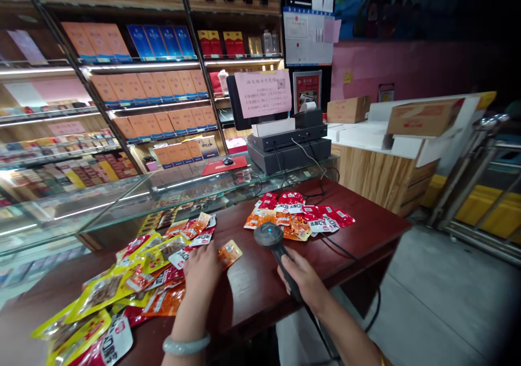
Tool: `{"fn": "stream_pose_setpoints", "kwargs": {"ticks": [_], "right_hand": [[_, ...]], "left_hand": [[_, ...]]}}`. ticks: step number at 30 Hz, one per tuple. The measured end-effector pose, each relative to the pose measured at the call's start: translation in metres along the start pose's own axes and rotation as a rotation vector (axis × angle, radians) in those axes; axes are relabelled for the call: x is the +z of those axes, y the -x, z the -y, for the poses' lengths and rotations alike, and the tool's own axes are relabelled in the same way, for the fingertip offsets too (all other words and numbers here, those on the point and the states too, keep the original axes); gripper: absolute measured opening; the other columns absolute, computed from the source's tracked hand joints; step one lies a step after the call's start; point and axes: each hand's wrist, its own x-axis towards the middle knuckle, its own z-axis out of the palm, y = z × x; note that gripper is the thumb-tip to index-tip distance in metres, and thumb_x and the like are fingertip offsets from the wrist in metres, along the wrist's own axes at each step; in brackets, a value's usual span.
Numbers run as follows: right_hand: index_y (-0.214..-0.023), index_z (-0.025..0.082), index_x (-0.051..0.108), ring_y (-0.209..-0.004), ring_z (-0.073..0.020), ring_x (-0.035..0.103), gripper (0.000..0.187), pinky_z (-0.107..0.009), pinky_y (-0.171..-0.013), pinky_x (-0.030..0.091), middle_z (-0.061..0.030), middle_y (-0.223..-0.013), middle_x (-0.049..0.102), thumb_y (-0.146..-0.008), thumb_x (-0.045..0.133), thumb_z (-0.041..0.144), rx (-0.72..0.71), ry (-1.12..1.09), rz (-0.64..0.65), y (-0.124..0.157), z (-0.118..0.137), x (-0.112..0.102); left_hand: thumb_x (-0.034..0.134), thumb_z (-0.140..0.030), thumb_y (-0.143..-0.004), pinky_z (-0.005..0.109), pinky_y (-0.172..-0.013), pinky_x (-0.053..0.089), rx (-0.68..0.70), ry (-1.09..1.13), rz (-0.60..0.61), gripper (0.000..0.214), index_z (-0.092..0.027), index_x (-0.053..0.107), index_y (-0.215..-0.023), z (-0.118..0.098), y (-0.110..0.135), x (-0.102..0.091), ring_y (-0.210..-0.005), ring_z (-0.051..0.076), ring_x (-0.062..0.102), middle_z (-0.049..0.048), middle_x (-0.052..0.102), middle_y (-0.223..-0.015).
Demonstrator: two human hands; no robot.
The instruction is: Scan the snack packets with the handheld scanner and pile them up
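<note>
My right hand (303,279) is wrapped around the handle of a dark barcode scanner (269,237), which is held up above the table with a blue light on its head. A cable runs down from its handle. My left hand (202,265), with a pale bangle on the wrist, is curled at the edge of a large pile of yellow, red and orange snack packets (101,292). An orange snack packet (230,253) sticks out from its thumb side; the fingertips are partly hidden. Beyond the scanner lies a smaller group of red and orange packets (299,214).
The dark red table (252,279) adjoins a glass display counter (163,184). A cash drawer (288,157) and a monitor with a pink notice (264,93) stand behind. Cardboard boxes (425,117) rest on a side counter. Stocked shelves (163,105) line the back; metal railing (488,187) is right.
</note>
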Motion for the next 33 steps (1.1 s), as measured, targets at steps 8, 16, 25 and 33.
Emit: {"fn": "stream_pose_setpoints", "kwargs": {"ticks": [8, 16, 25, 33], "right_hand": [[-0.103, 0.019, 0.062, -0.045, -0.0079, 0.039, 0.059, -0.020, -0.043, 0.034, 0.0087, -0.060, 0.052, -0.080, 0.074, 0.073, 0.050, -0.009, 0.112, 0.005, -0.005, 0.016], [-0.104, 0.019, 0.061, -0.047, -0.0077, 0.040, 0.055, -0.020, -0.045, 0.036, 0.0080, -0.063, 0.053, -0.086, 0.070, 0.070, 0.026, 0.011, 0.154, 0.012, -0.001, 0.017], [-0.094, 0.020, 0.057, -0.049, -0.0082, 0.040, 0.047, -0.020, -0.047, 0.036, 0.0076, -0.064, 0.051, -0.090, 0.067, 0.066, -0.008, 0.054, 0.116, 0.019, 0.005, 0.009], [-0.089, 0.021, 0.056, -0.050, -0.0092, 0.041, 0.045, -0.021, -0.048, 0.036, 0.0068, -0.064, 0.050, -0.092, 0.068, 0.064, -0.022, 0.044, 0.029, 0.027, 0.008, 0.000]], "left_hand": [[0.066, -0.057, -0.083, 0.046, -0.098, 0.046, -0.066, -0.059, 0.144, 0.059, -0.014, 0.060, -0.124, 0.004, 0.007, -0.009, -0.128, 0.040, 0.059, 0.0230, 0.069, -0.129], [0.067, -0.056, -0.087, 0.035, -0.082, 0.047, -0.112, 0.175, 0.170, 0.056, -0.019, 0.054, -0.126, -0.025, 0.009, -0.010, -0.113, 0.034, 0.071, 0.0154, 0.075, -0.121], [0.070, -0.040, -0.087, 0.034, -0.076, 0.050, -0.039, 0.460, 0.135, 0.038, -0.018, 0.056, -0.115, -0.044, 0.010, -0.002, -0.102, 0.033, 0.074, 0.0161, 0.077, -0.108], [0.067, -0.011, -0.083, 0.041, -0.110, 0.051, 0.258, 0.959, 0.037, 0.071, -0.016, 0.045, -0.151, -0.091, -0.002, 0.004, -0.129, 0.027, 0.065, 0.0165, 0.065, -0.143]]}}
